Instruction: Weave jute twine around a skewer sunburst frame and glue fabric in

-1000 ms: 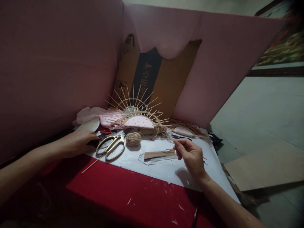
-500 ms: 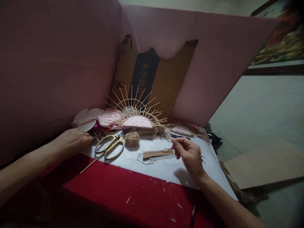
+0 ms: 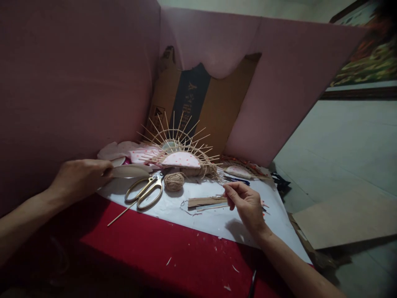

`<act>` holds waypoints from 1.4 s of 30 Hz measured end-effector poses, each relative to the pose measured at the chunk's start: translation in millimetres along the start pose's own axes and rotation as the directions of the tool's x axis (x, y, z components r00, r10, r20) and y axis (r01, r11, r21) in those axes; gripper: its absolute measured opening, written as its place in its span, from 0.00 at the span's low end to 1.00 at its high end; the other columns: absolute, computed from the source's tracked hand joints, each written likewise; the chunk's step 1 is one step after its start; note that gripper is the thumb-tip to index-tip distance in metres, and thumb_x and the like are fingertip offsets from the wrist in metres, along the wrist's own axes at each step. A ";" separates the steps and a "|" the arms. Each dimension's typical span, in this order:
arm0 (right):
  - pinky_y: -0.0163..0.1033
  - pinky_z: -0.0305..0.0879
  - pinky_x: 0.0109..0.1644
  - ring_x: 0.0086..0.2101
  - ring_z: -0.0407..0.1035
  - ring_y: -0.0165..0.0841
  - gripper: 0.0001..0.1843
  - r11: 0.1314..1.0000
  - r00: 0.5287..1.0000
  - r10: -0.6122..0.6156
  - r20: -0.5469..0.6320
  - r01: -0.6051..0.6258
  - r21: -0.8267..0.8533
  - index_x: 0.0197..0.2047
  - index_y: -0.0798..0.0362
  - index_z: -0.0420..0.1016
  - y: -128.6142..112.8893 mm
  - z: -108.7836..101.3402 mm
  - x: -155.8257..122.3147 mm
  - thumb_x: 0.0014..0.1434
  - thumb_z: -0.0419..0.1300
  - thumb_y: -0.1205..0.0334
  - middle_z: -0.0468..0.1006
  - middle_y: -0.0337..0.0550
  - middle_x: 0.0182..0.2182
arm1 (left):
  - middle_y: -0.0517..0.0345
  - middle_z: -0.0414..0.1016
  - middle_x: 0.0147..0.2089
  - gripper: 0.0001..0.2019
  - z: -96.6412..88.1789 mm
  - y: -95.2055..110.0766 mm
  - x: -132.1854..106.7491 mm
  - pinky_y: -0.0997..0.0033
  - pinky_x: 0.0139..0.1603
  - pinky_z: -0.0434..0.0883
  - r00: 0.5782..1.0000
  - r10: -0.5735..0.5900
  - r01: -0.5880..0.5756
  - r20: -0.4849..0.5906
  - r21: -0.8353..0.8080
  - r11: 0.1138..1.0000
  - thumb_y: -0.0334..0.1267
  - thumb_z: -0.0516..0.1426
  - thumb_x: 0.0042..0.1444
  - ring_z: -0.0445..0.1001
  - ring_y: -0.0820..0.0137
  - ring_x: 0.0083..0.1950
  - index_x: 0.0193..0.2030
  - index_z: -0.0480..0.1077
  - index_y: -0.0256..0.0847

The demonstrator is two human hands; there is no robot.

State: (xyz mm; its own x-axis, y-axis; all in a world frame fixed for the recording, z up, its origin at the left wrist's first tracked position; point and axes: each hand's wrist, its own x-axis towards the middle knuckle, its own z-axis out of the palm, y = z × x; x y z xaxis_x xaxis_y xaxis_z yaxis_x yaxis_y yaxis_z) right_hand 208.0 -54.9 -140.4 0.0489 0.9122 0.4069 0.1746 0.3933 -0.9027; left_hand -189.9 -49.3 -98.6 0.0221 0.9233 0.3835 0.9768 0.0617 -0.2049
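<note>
My left hand [image 3: 79,178] is closed on a flat pale cardboard piece [image 3: 130,171], held just above the left edge of the white sheet [image 3: 214,221]. Gold scissors [image 3: 145,191] lie right of it, with a ball of jute twine [image 3: 174,181] beside them. My right hand [image 3: 246,203] hovers over the sheet with its fingers pinched on a thin stick, next to a brown cardboard strip [image 3: 206,201]. Behind stands a half-round frame of bamboo sticks [image 3: 180,145] with pink dotted fabric [image 3: 180,159].
A loose bamboo stick [image 3: 121,214] lies across the sheet's edge onto the red cloth [image 3: 173,256]. Pink panels and a cardboard box [image 3: 201,103] wall off the back. Fabric scraps [image 3: 116,150] sit at back left; a second fabric piece [image 3: 238,171] at right. Floor cardboard [image 3: 344,219] lies right.
My left hand has drawn back to the left and lifted the pale cardboard piece from beside the scissors. My right hand has stayed nearly still over the strip.
</note>
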 end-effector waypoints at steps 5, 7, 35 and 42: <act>0.30 0.56 0.18 0.17 0.59 0.24 0.11 1.000 1.000 0.000 -0.002 0.000 0.000 0.31 0.56 0.73 -0.1 -0.5 -0.8 0.56 0.62 0.56 0.71 0.36 0.21 | 0.62 0.76 0.28 0.10 -11.5 -7.5 7.4 0.76 0.31 0.60 0.976 -0.195 0.219 0.099 -0.459 0.861 0.41 0.57 0.47 0.71 0.70 0.31 0.35 0.75 0.40; 0.30 0.57 0.18 0.17 0.59 0.24 0.11 1.000 1.000 -0.011 0.001 0.011 -0.011 0.31 0.56 0.73 0.1 0.0 -1.2 0.56 0.61 0.56 0.71 0.36 0.21 | 0.63 0.73 0.23 0.09 -18.6 -5.5 7.5 0.77 0.28 0.62 0.939 -0.282 0.343 0.199 -0.624 0.702 0.40 0.58 0.44 0.69 0.72 0.28 0.33 0.74 0.39; 0.48 0.64 0.42 0.42 0.71 0.50 0.29 0.195 0.955 0.241 -0.174 -0.223 -0.955 0.57 0.62 0.60 -8.8 -51.8 -47.1 0.57 0.57 0.53 0.72 0.62 0.45 | 0.56 0.72 0.20 0.03 -37.0 246.0 54.6 0.76 0.15 0.61 0.833 0.398 0.389 0.385 -0.918 0.075 0.33 0.56 0.38 0.68 0.72 0.21 0.18 0.68 0.37; 0.47 0.66 0.42 0.43 0.70 0.47 0.23 0.296 0.934 0.177 -0.311 -0.352 -0.888 0.61 0.63 0.53 11.0 -64.5 -61.4 0.65 0.41 0.65 0.68 0.65 0.47 | 0.55 0.73 0.23 0.03 -36.7 248.1 64.2 0.77 0.16 0.62 0.845 0.371 0.398 0.385 -0.916 0.046 0.33 0.56 0.40 0.69 0.73 0.22 0.20 0.68 0.36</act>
State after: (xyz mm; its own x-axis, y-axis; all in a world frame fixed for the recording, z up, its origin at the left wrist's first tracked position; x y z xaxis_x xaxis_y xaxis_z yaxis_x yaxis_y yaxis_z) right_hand 270.4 -114.0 -166.2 0.3822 0.8856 0.2639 0.9079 -0.3067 -0.2857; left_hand 61.6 11.4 -91.7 0.2988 0.9492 -0.0990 0.2489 0.0226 0.9683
